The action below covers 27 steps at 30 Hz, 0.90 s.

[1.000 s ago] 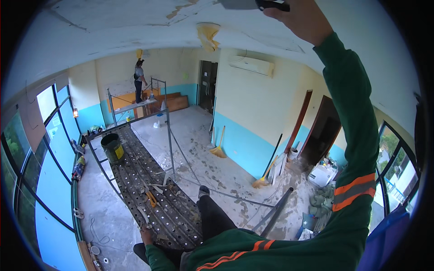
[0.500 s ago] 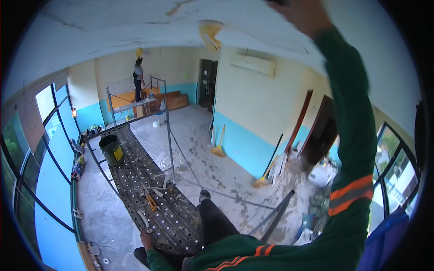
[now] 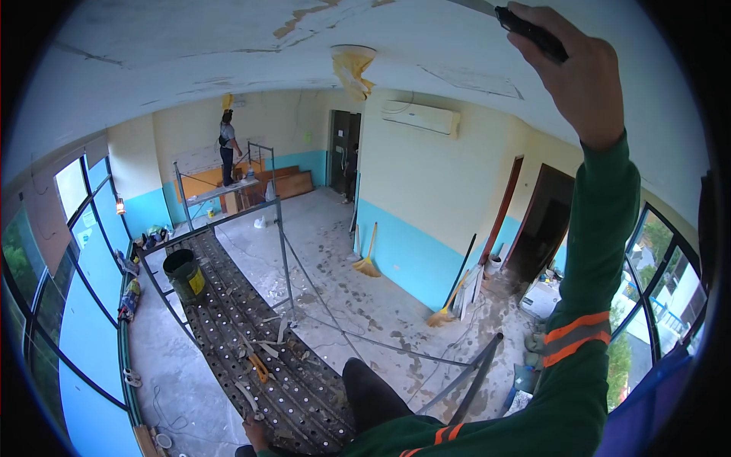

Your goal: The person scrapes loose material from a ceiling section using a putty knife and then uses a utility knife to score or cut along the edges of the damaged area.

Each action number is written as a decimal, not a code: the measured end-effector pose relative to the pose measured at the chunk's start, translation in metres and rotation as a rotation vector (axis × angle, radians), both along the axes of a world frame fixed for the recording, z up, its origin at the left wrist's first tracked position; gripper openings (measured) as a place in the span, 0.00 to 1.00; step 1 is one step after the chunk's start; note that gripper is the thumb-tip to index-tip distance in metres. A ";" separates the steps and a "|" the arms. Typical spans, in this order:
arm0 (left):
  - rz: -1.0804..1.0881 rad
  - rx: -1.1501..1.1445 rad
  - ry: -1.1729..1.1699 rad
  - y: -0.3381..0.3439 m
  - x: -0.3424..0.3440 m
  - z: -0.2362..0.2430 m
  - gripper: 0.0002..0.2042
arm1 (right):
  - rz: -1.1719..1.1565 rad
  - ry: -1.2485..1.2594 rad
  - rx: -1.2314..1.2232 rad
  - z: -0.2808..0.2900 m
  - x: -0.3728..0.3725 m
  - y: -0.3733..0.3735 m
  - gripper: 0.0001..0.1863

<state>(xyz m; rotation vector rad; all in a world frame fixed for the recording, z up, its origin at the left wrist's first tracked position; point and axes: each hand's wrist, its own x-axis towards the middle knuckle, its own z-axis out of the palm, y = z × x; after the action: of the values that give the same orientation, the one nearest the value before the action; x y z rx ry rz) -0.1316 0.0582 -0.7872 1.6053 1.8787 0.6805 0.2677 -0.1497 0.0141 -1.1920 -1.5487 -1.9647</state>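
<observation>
Up at the top right, my right hand grips the black handle of a scraper against the white ceiling; its thin blade runs out of the upper edge. My left hand is closed on the edge of the perforated metal scaffold plank at the bottom, beside some loose pale strips. A yellow-handled tool lies farther along the plank with scraps around it. A dark green bucket stands toward the plank's far end. My dark-clad leg rests beside the plank.
A co-worker stands on another scaffold, an arm raised; a dark figure is in the far doorway. Scaffold tubes border my plank. Brooms lean on the blue-and-cream wall. Windows line the left; appliances and clutter lie right.
My right hand with the scraper has swung lower and rightward in view, its back now showing. The view has shifted slightly, hiding my shoe. A figure has appeared in the far doorway.
</observation>
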 end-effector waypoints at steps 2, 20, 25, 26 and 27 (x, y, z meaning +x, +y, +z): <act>0.025 -0.011 -0.071 0.004 -0.001 -0.008 0.18 | 0.162 0.303 -0.010 -0.005 -0.034 0.005 0.13; 0.037 -0.016 0.013 0.011 -0.004 -0.022 0.16 | 0.113 0.049 -0.122 0.026 -0.012 -0.011 0.12; 0.035 -0.033 -0.105 0.014 0.010 -0.006 0.18 | -0.167 -0.098 -0.075 0.032 -0.005 0.019 0.11; 0.049 -0.028 -0.094 0.009 0.004 -0.006 0.18 | -0.269 -0.058 -0.054 0.023 -0.013 0.038 0.11; 0.063 -0.029 -0.080 0.005 -0.002 -0.012 0.19 | -0.240 -0.121 -0.030 0.025 -0.018 0.050 0.10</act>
<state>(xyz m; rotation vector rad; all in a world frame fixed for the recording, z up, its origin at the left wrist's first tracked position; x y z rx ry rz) -0.1336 0.0634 -0.7988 1.4840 1.8790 0.7300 0.2493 -0.0999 0.0393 -1.3482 -1.5601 -2.2101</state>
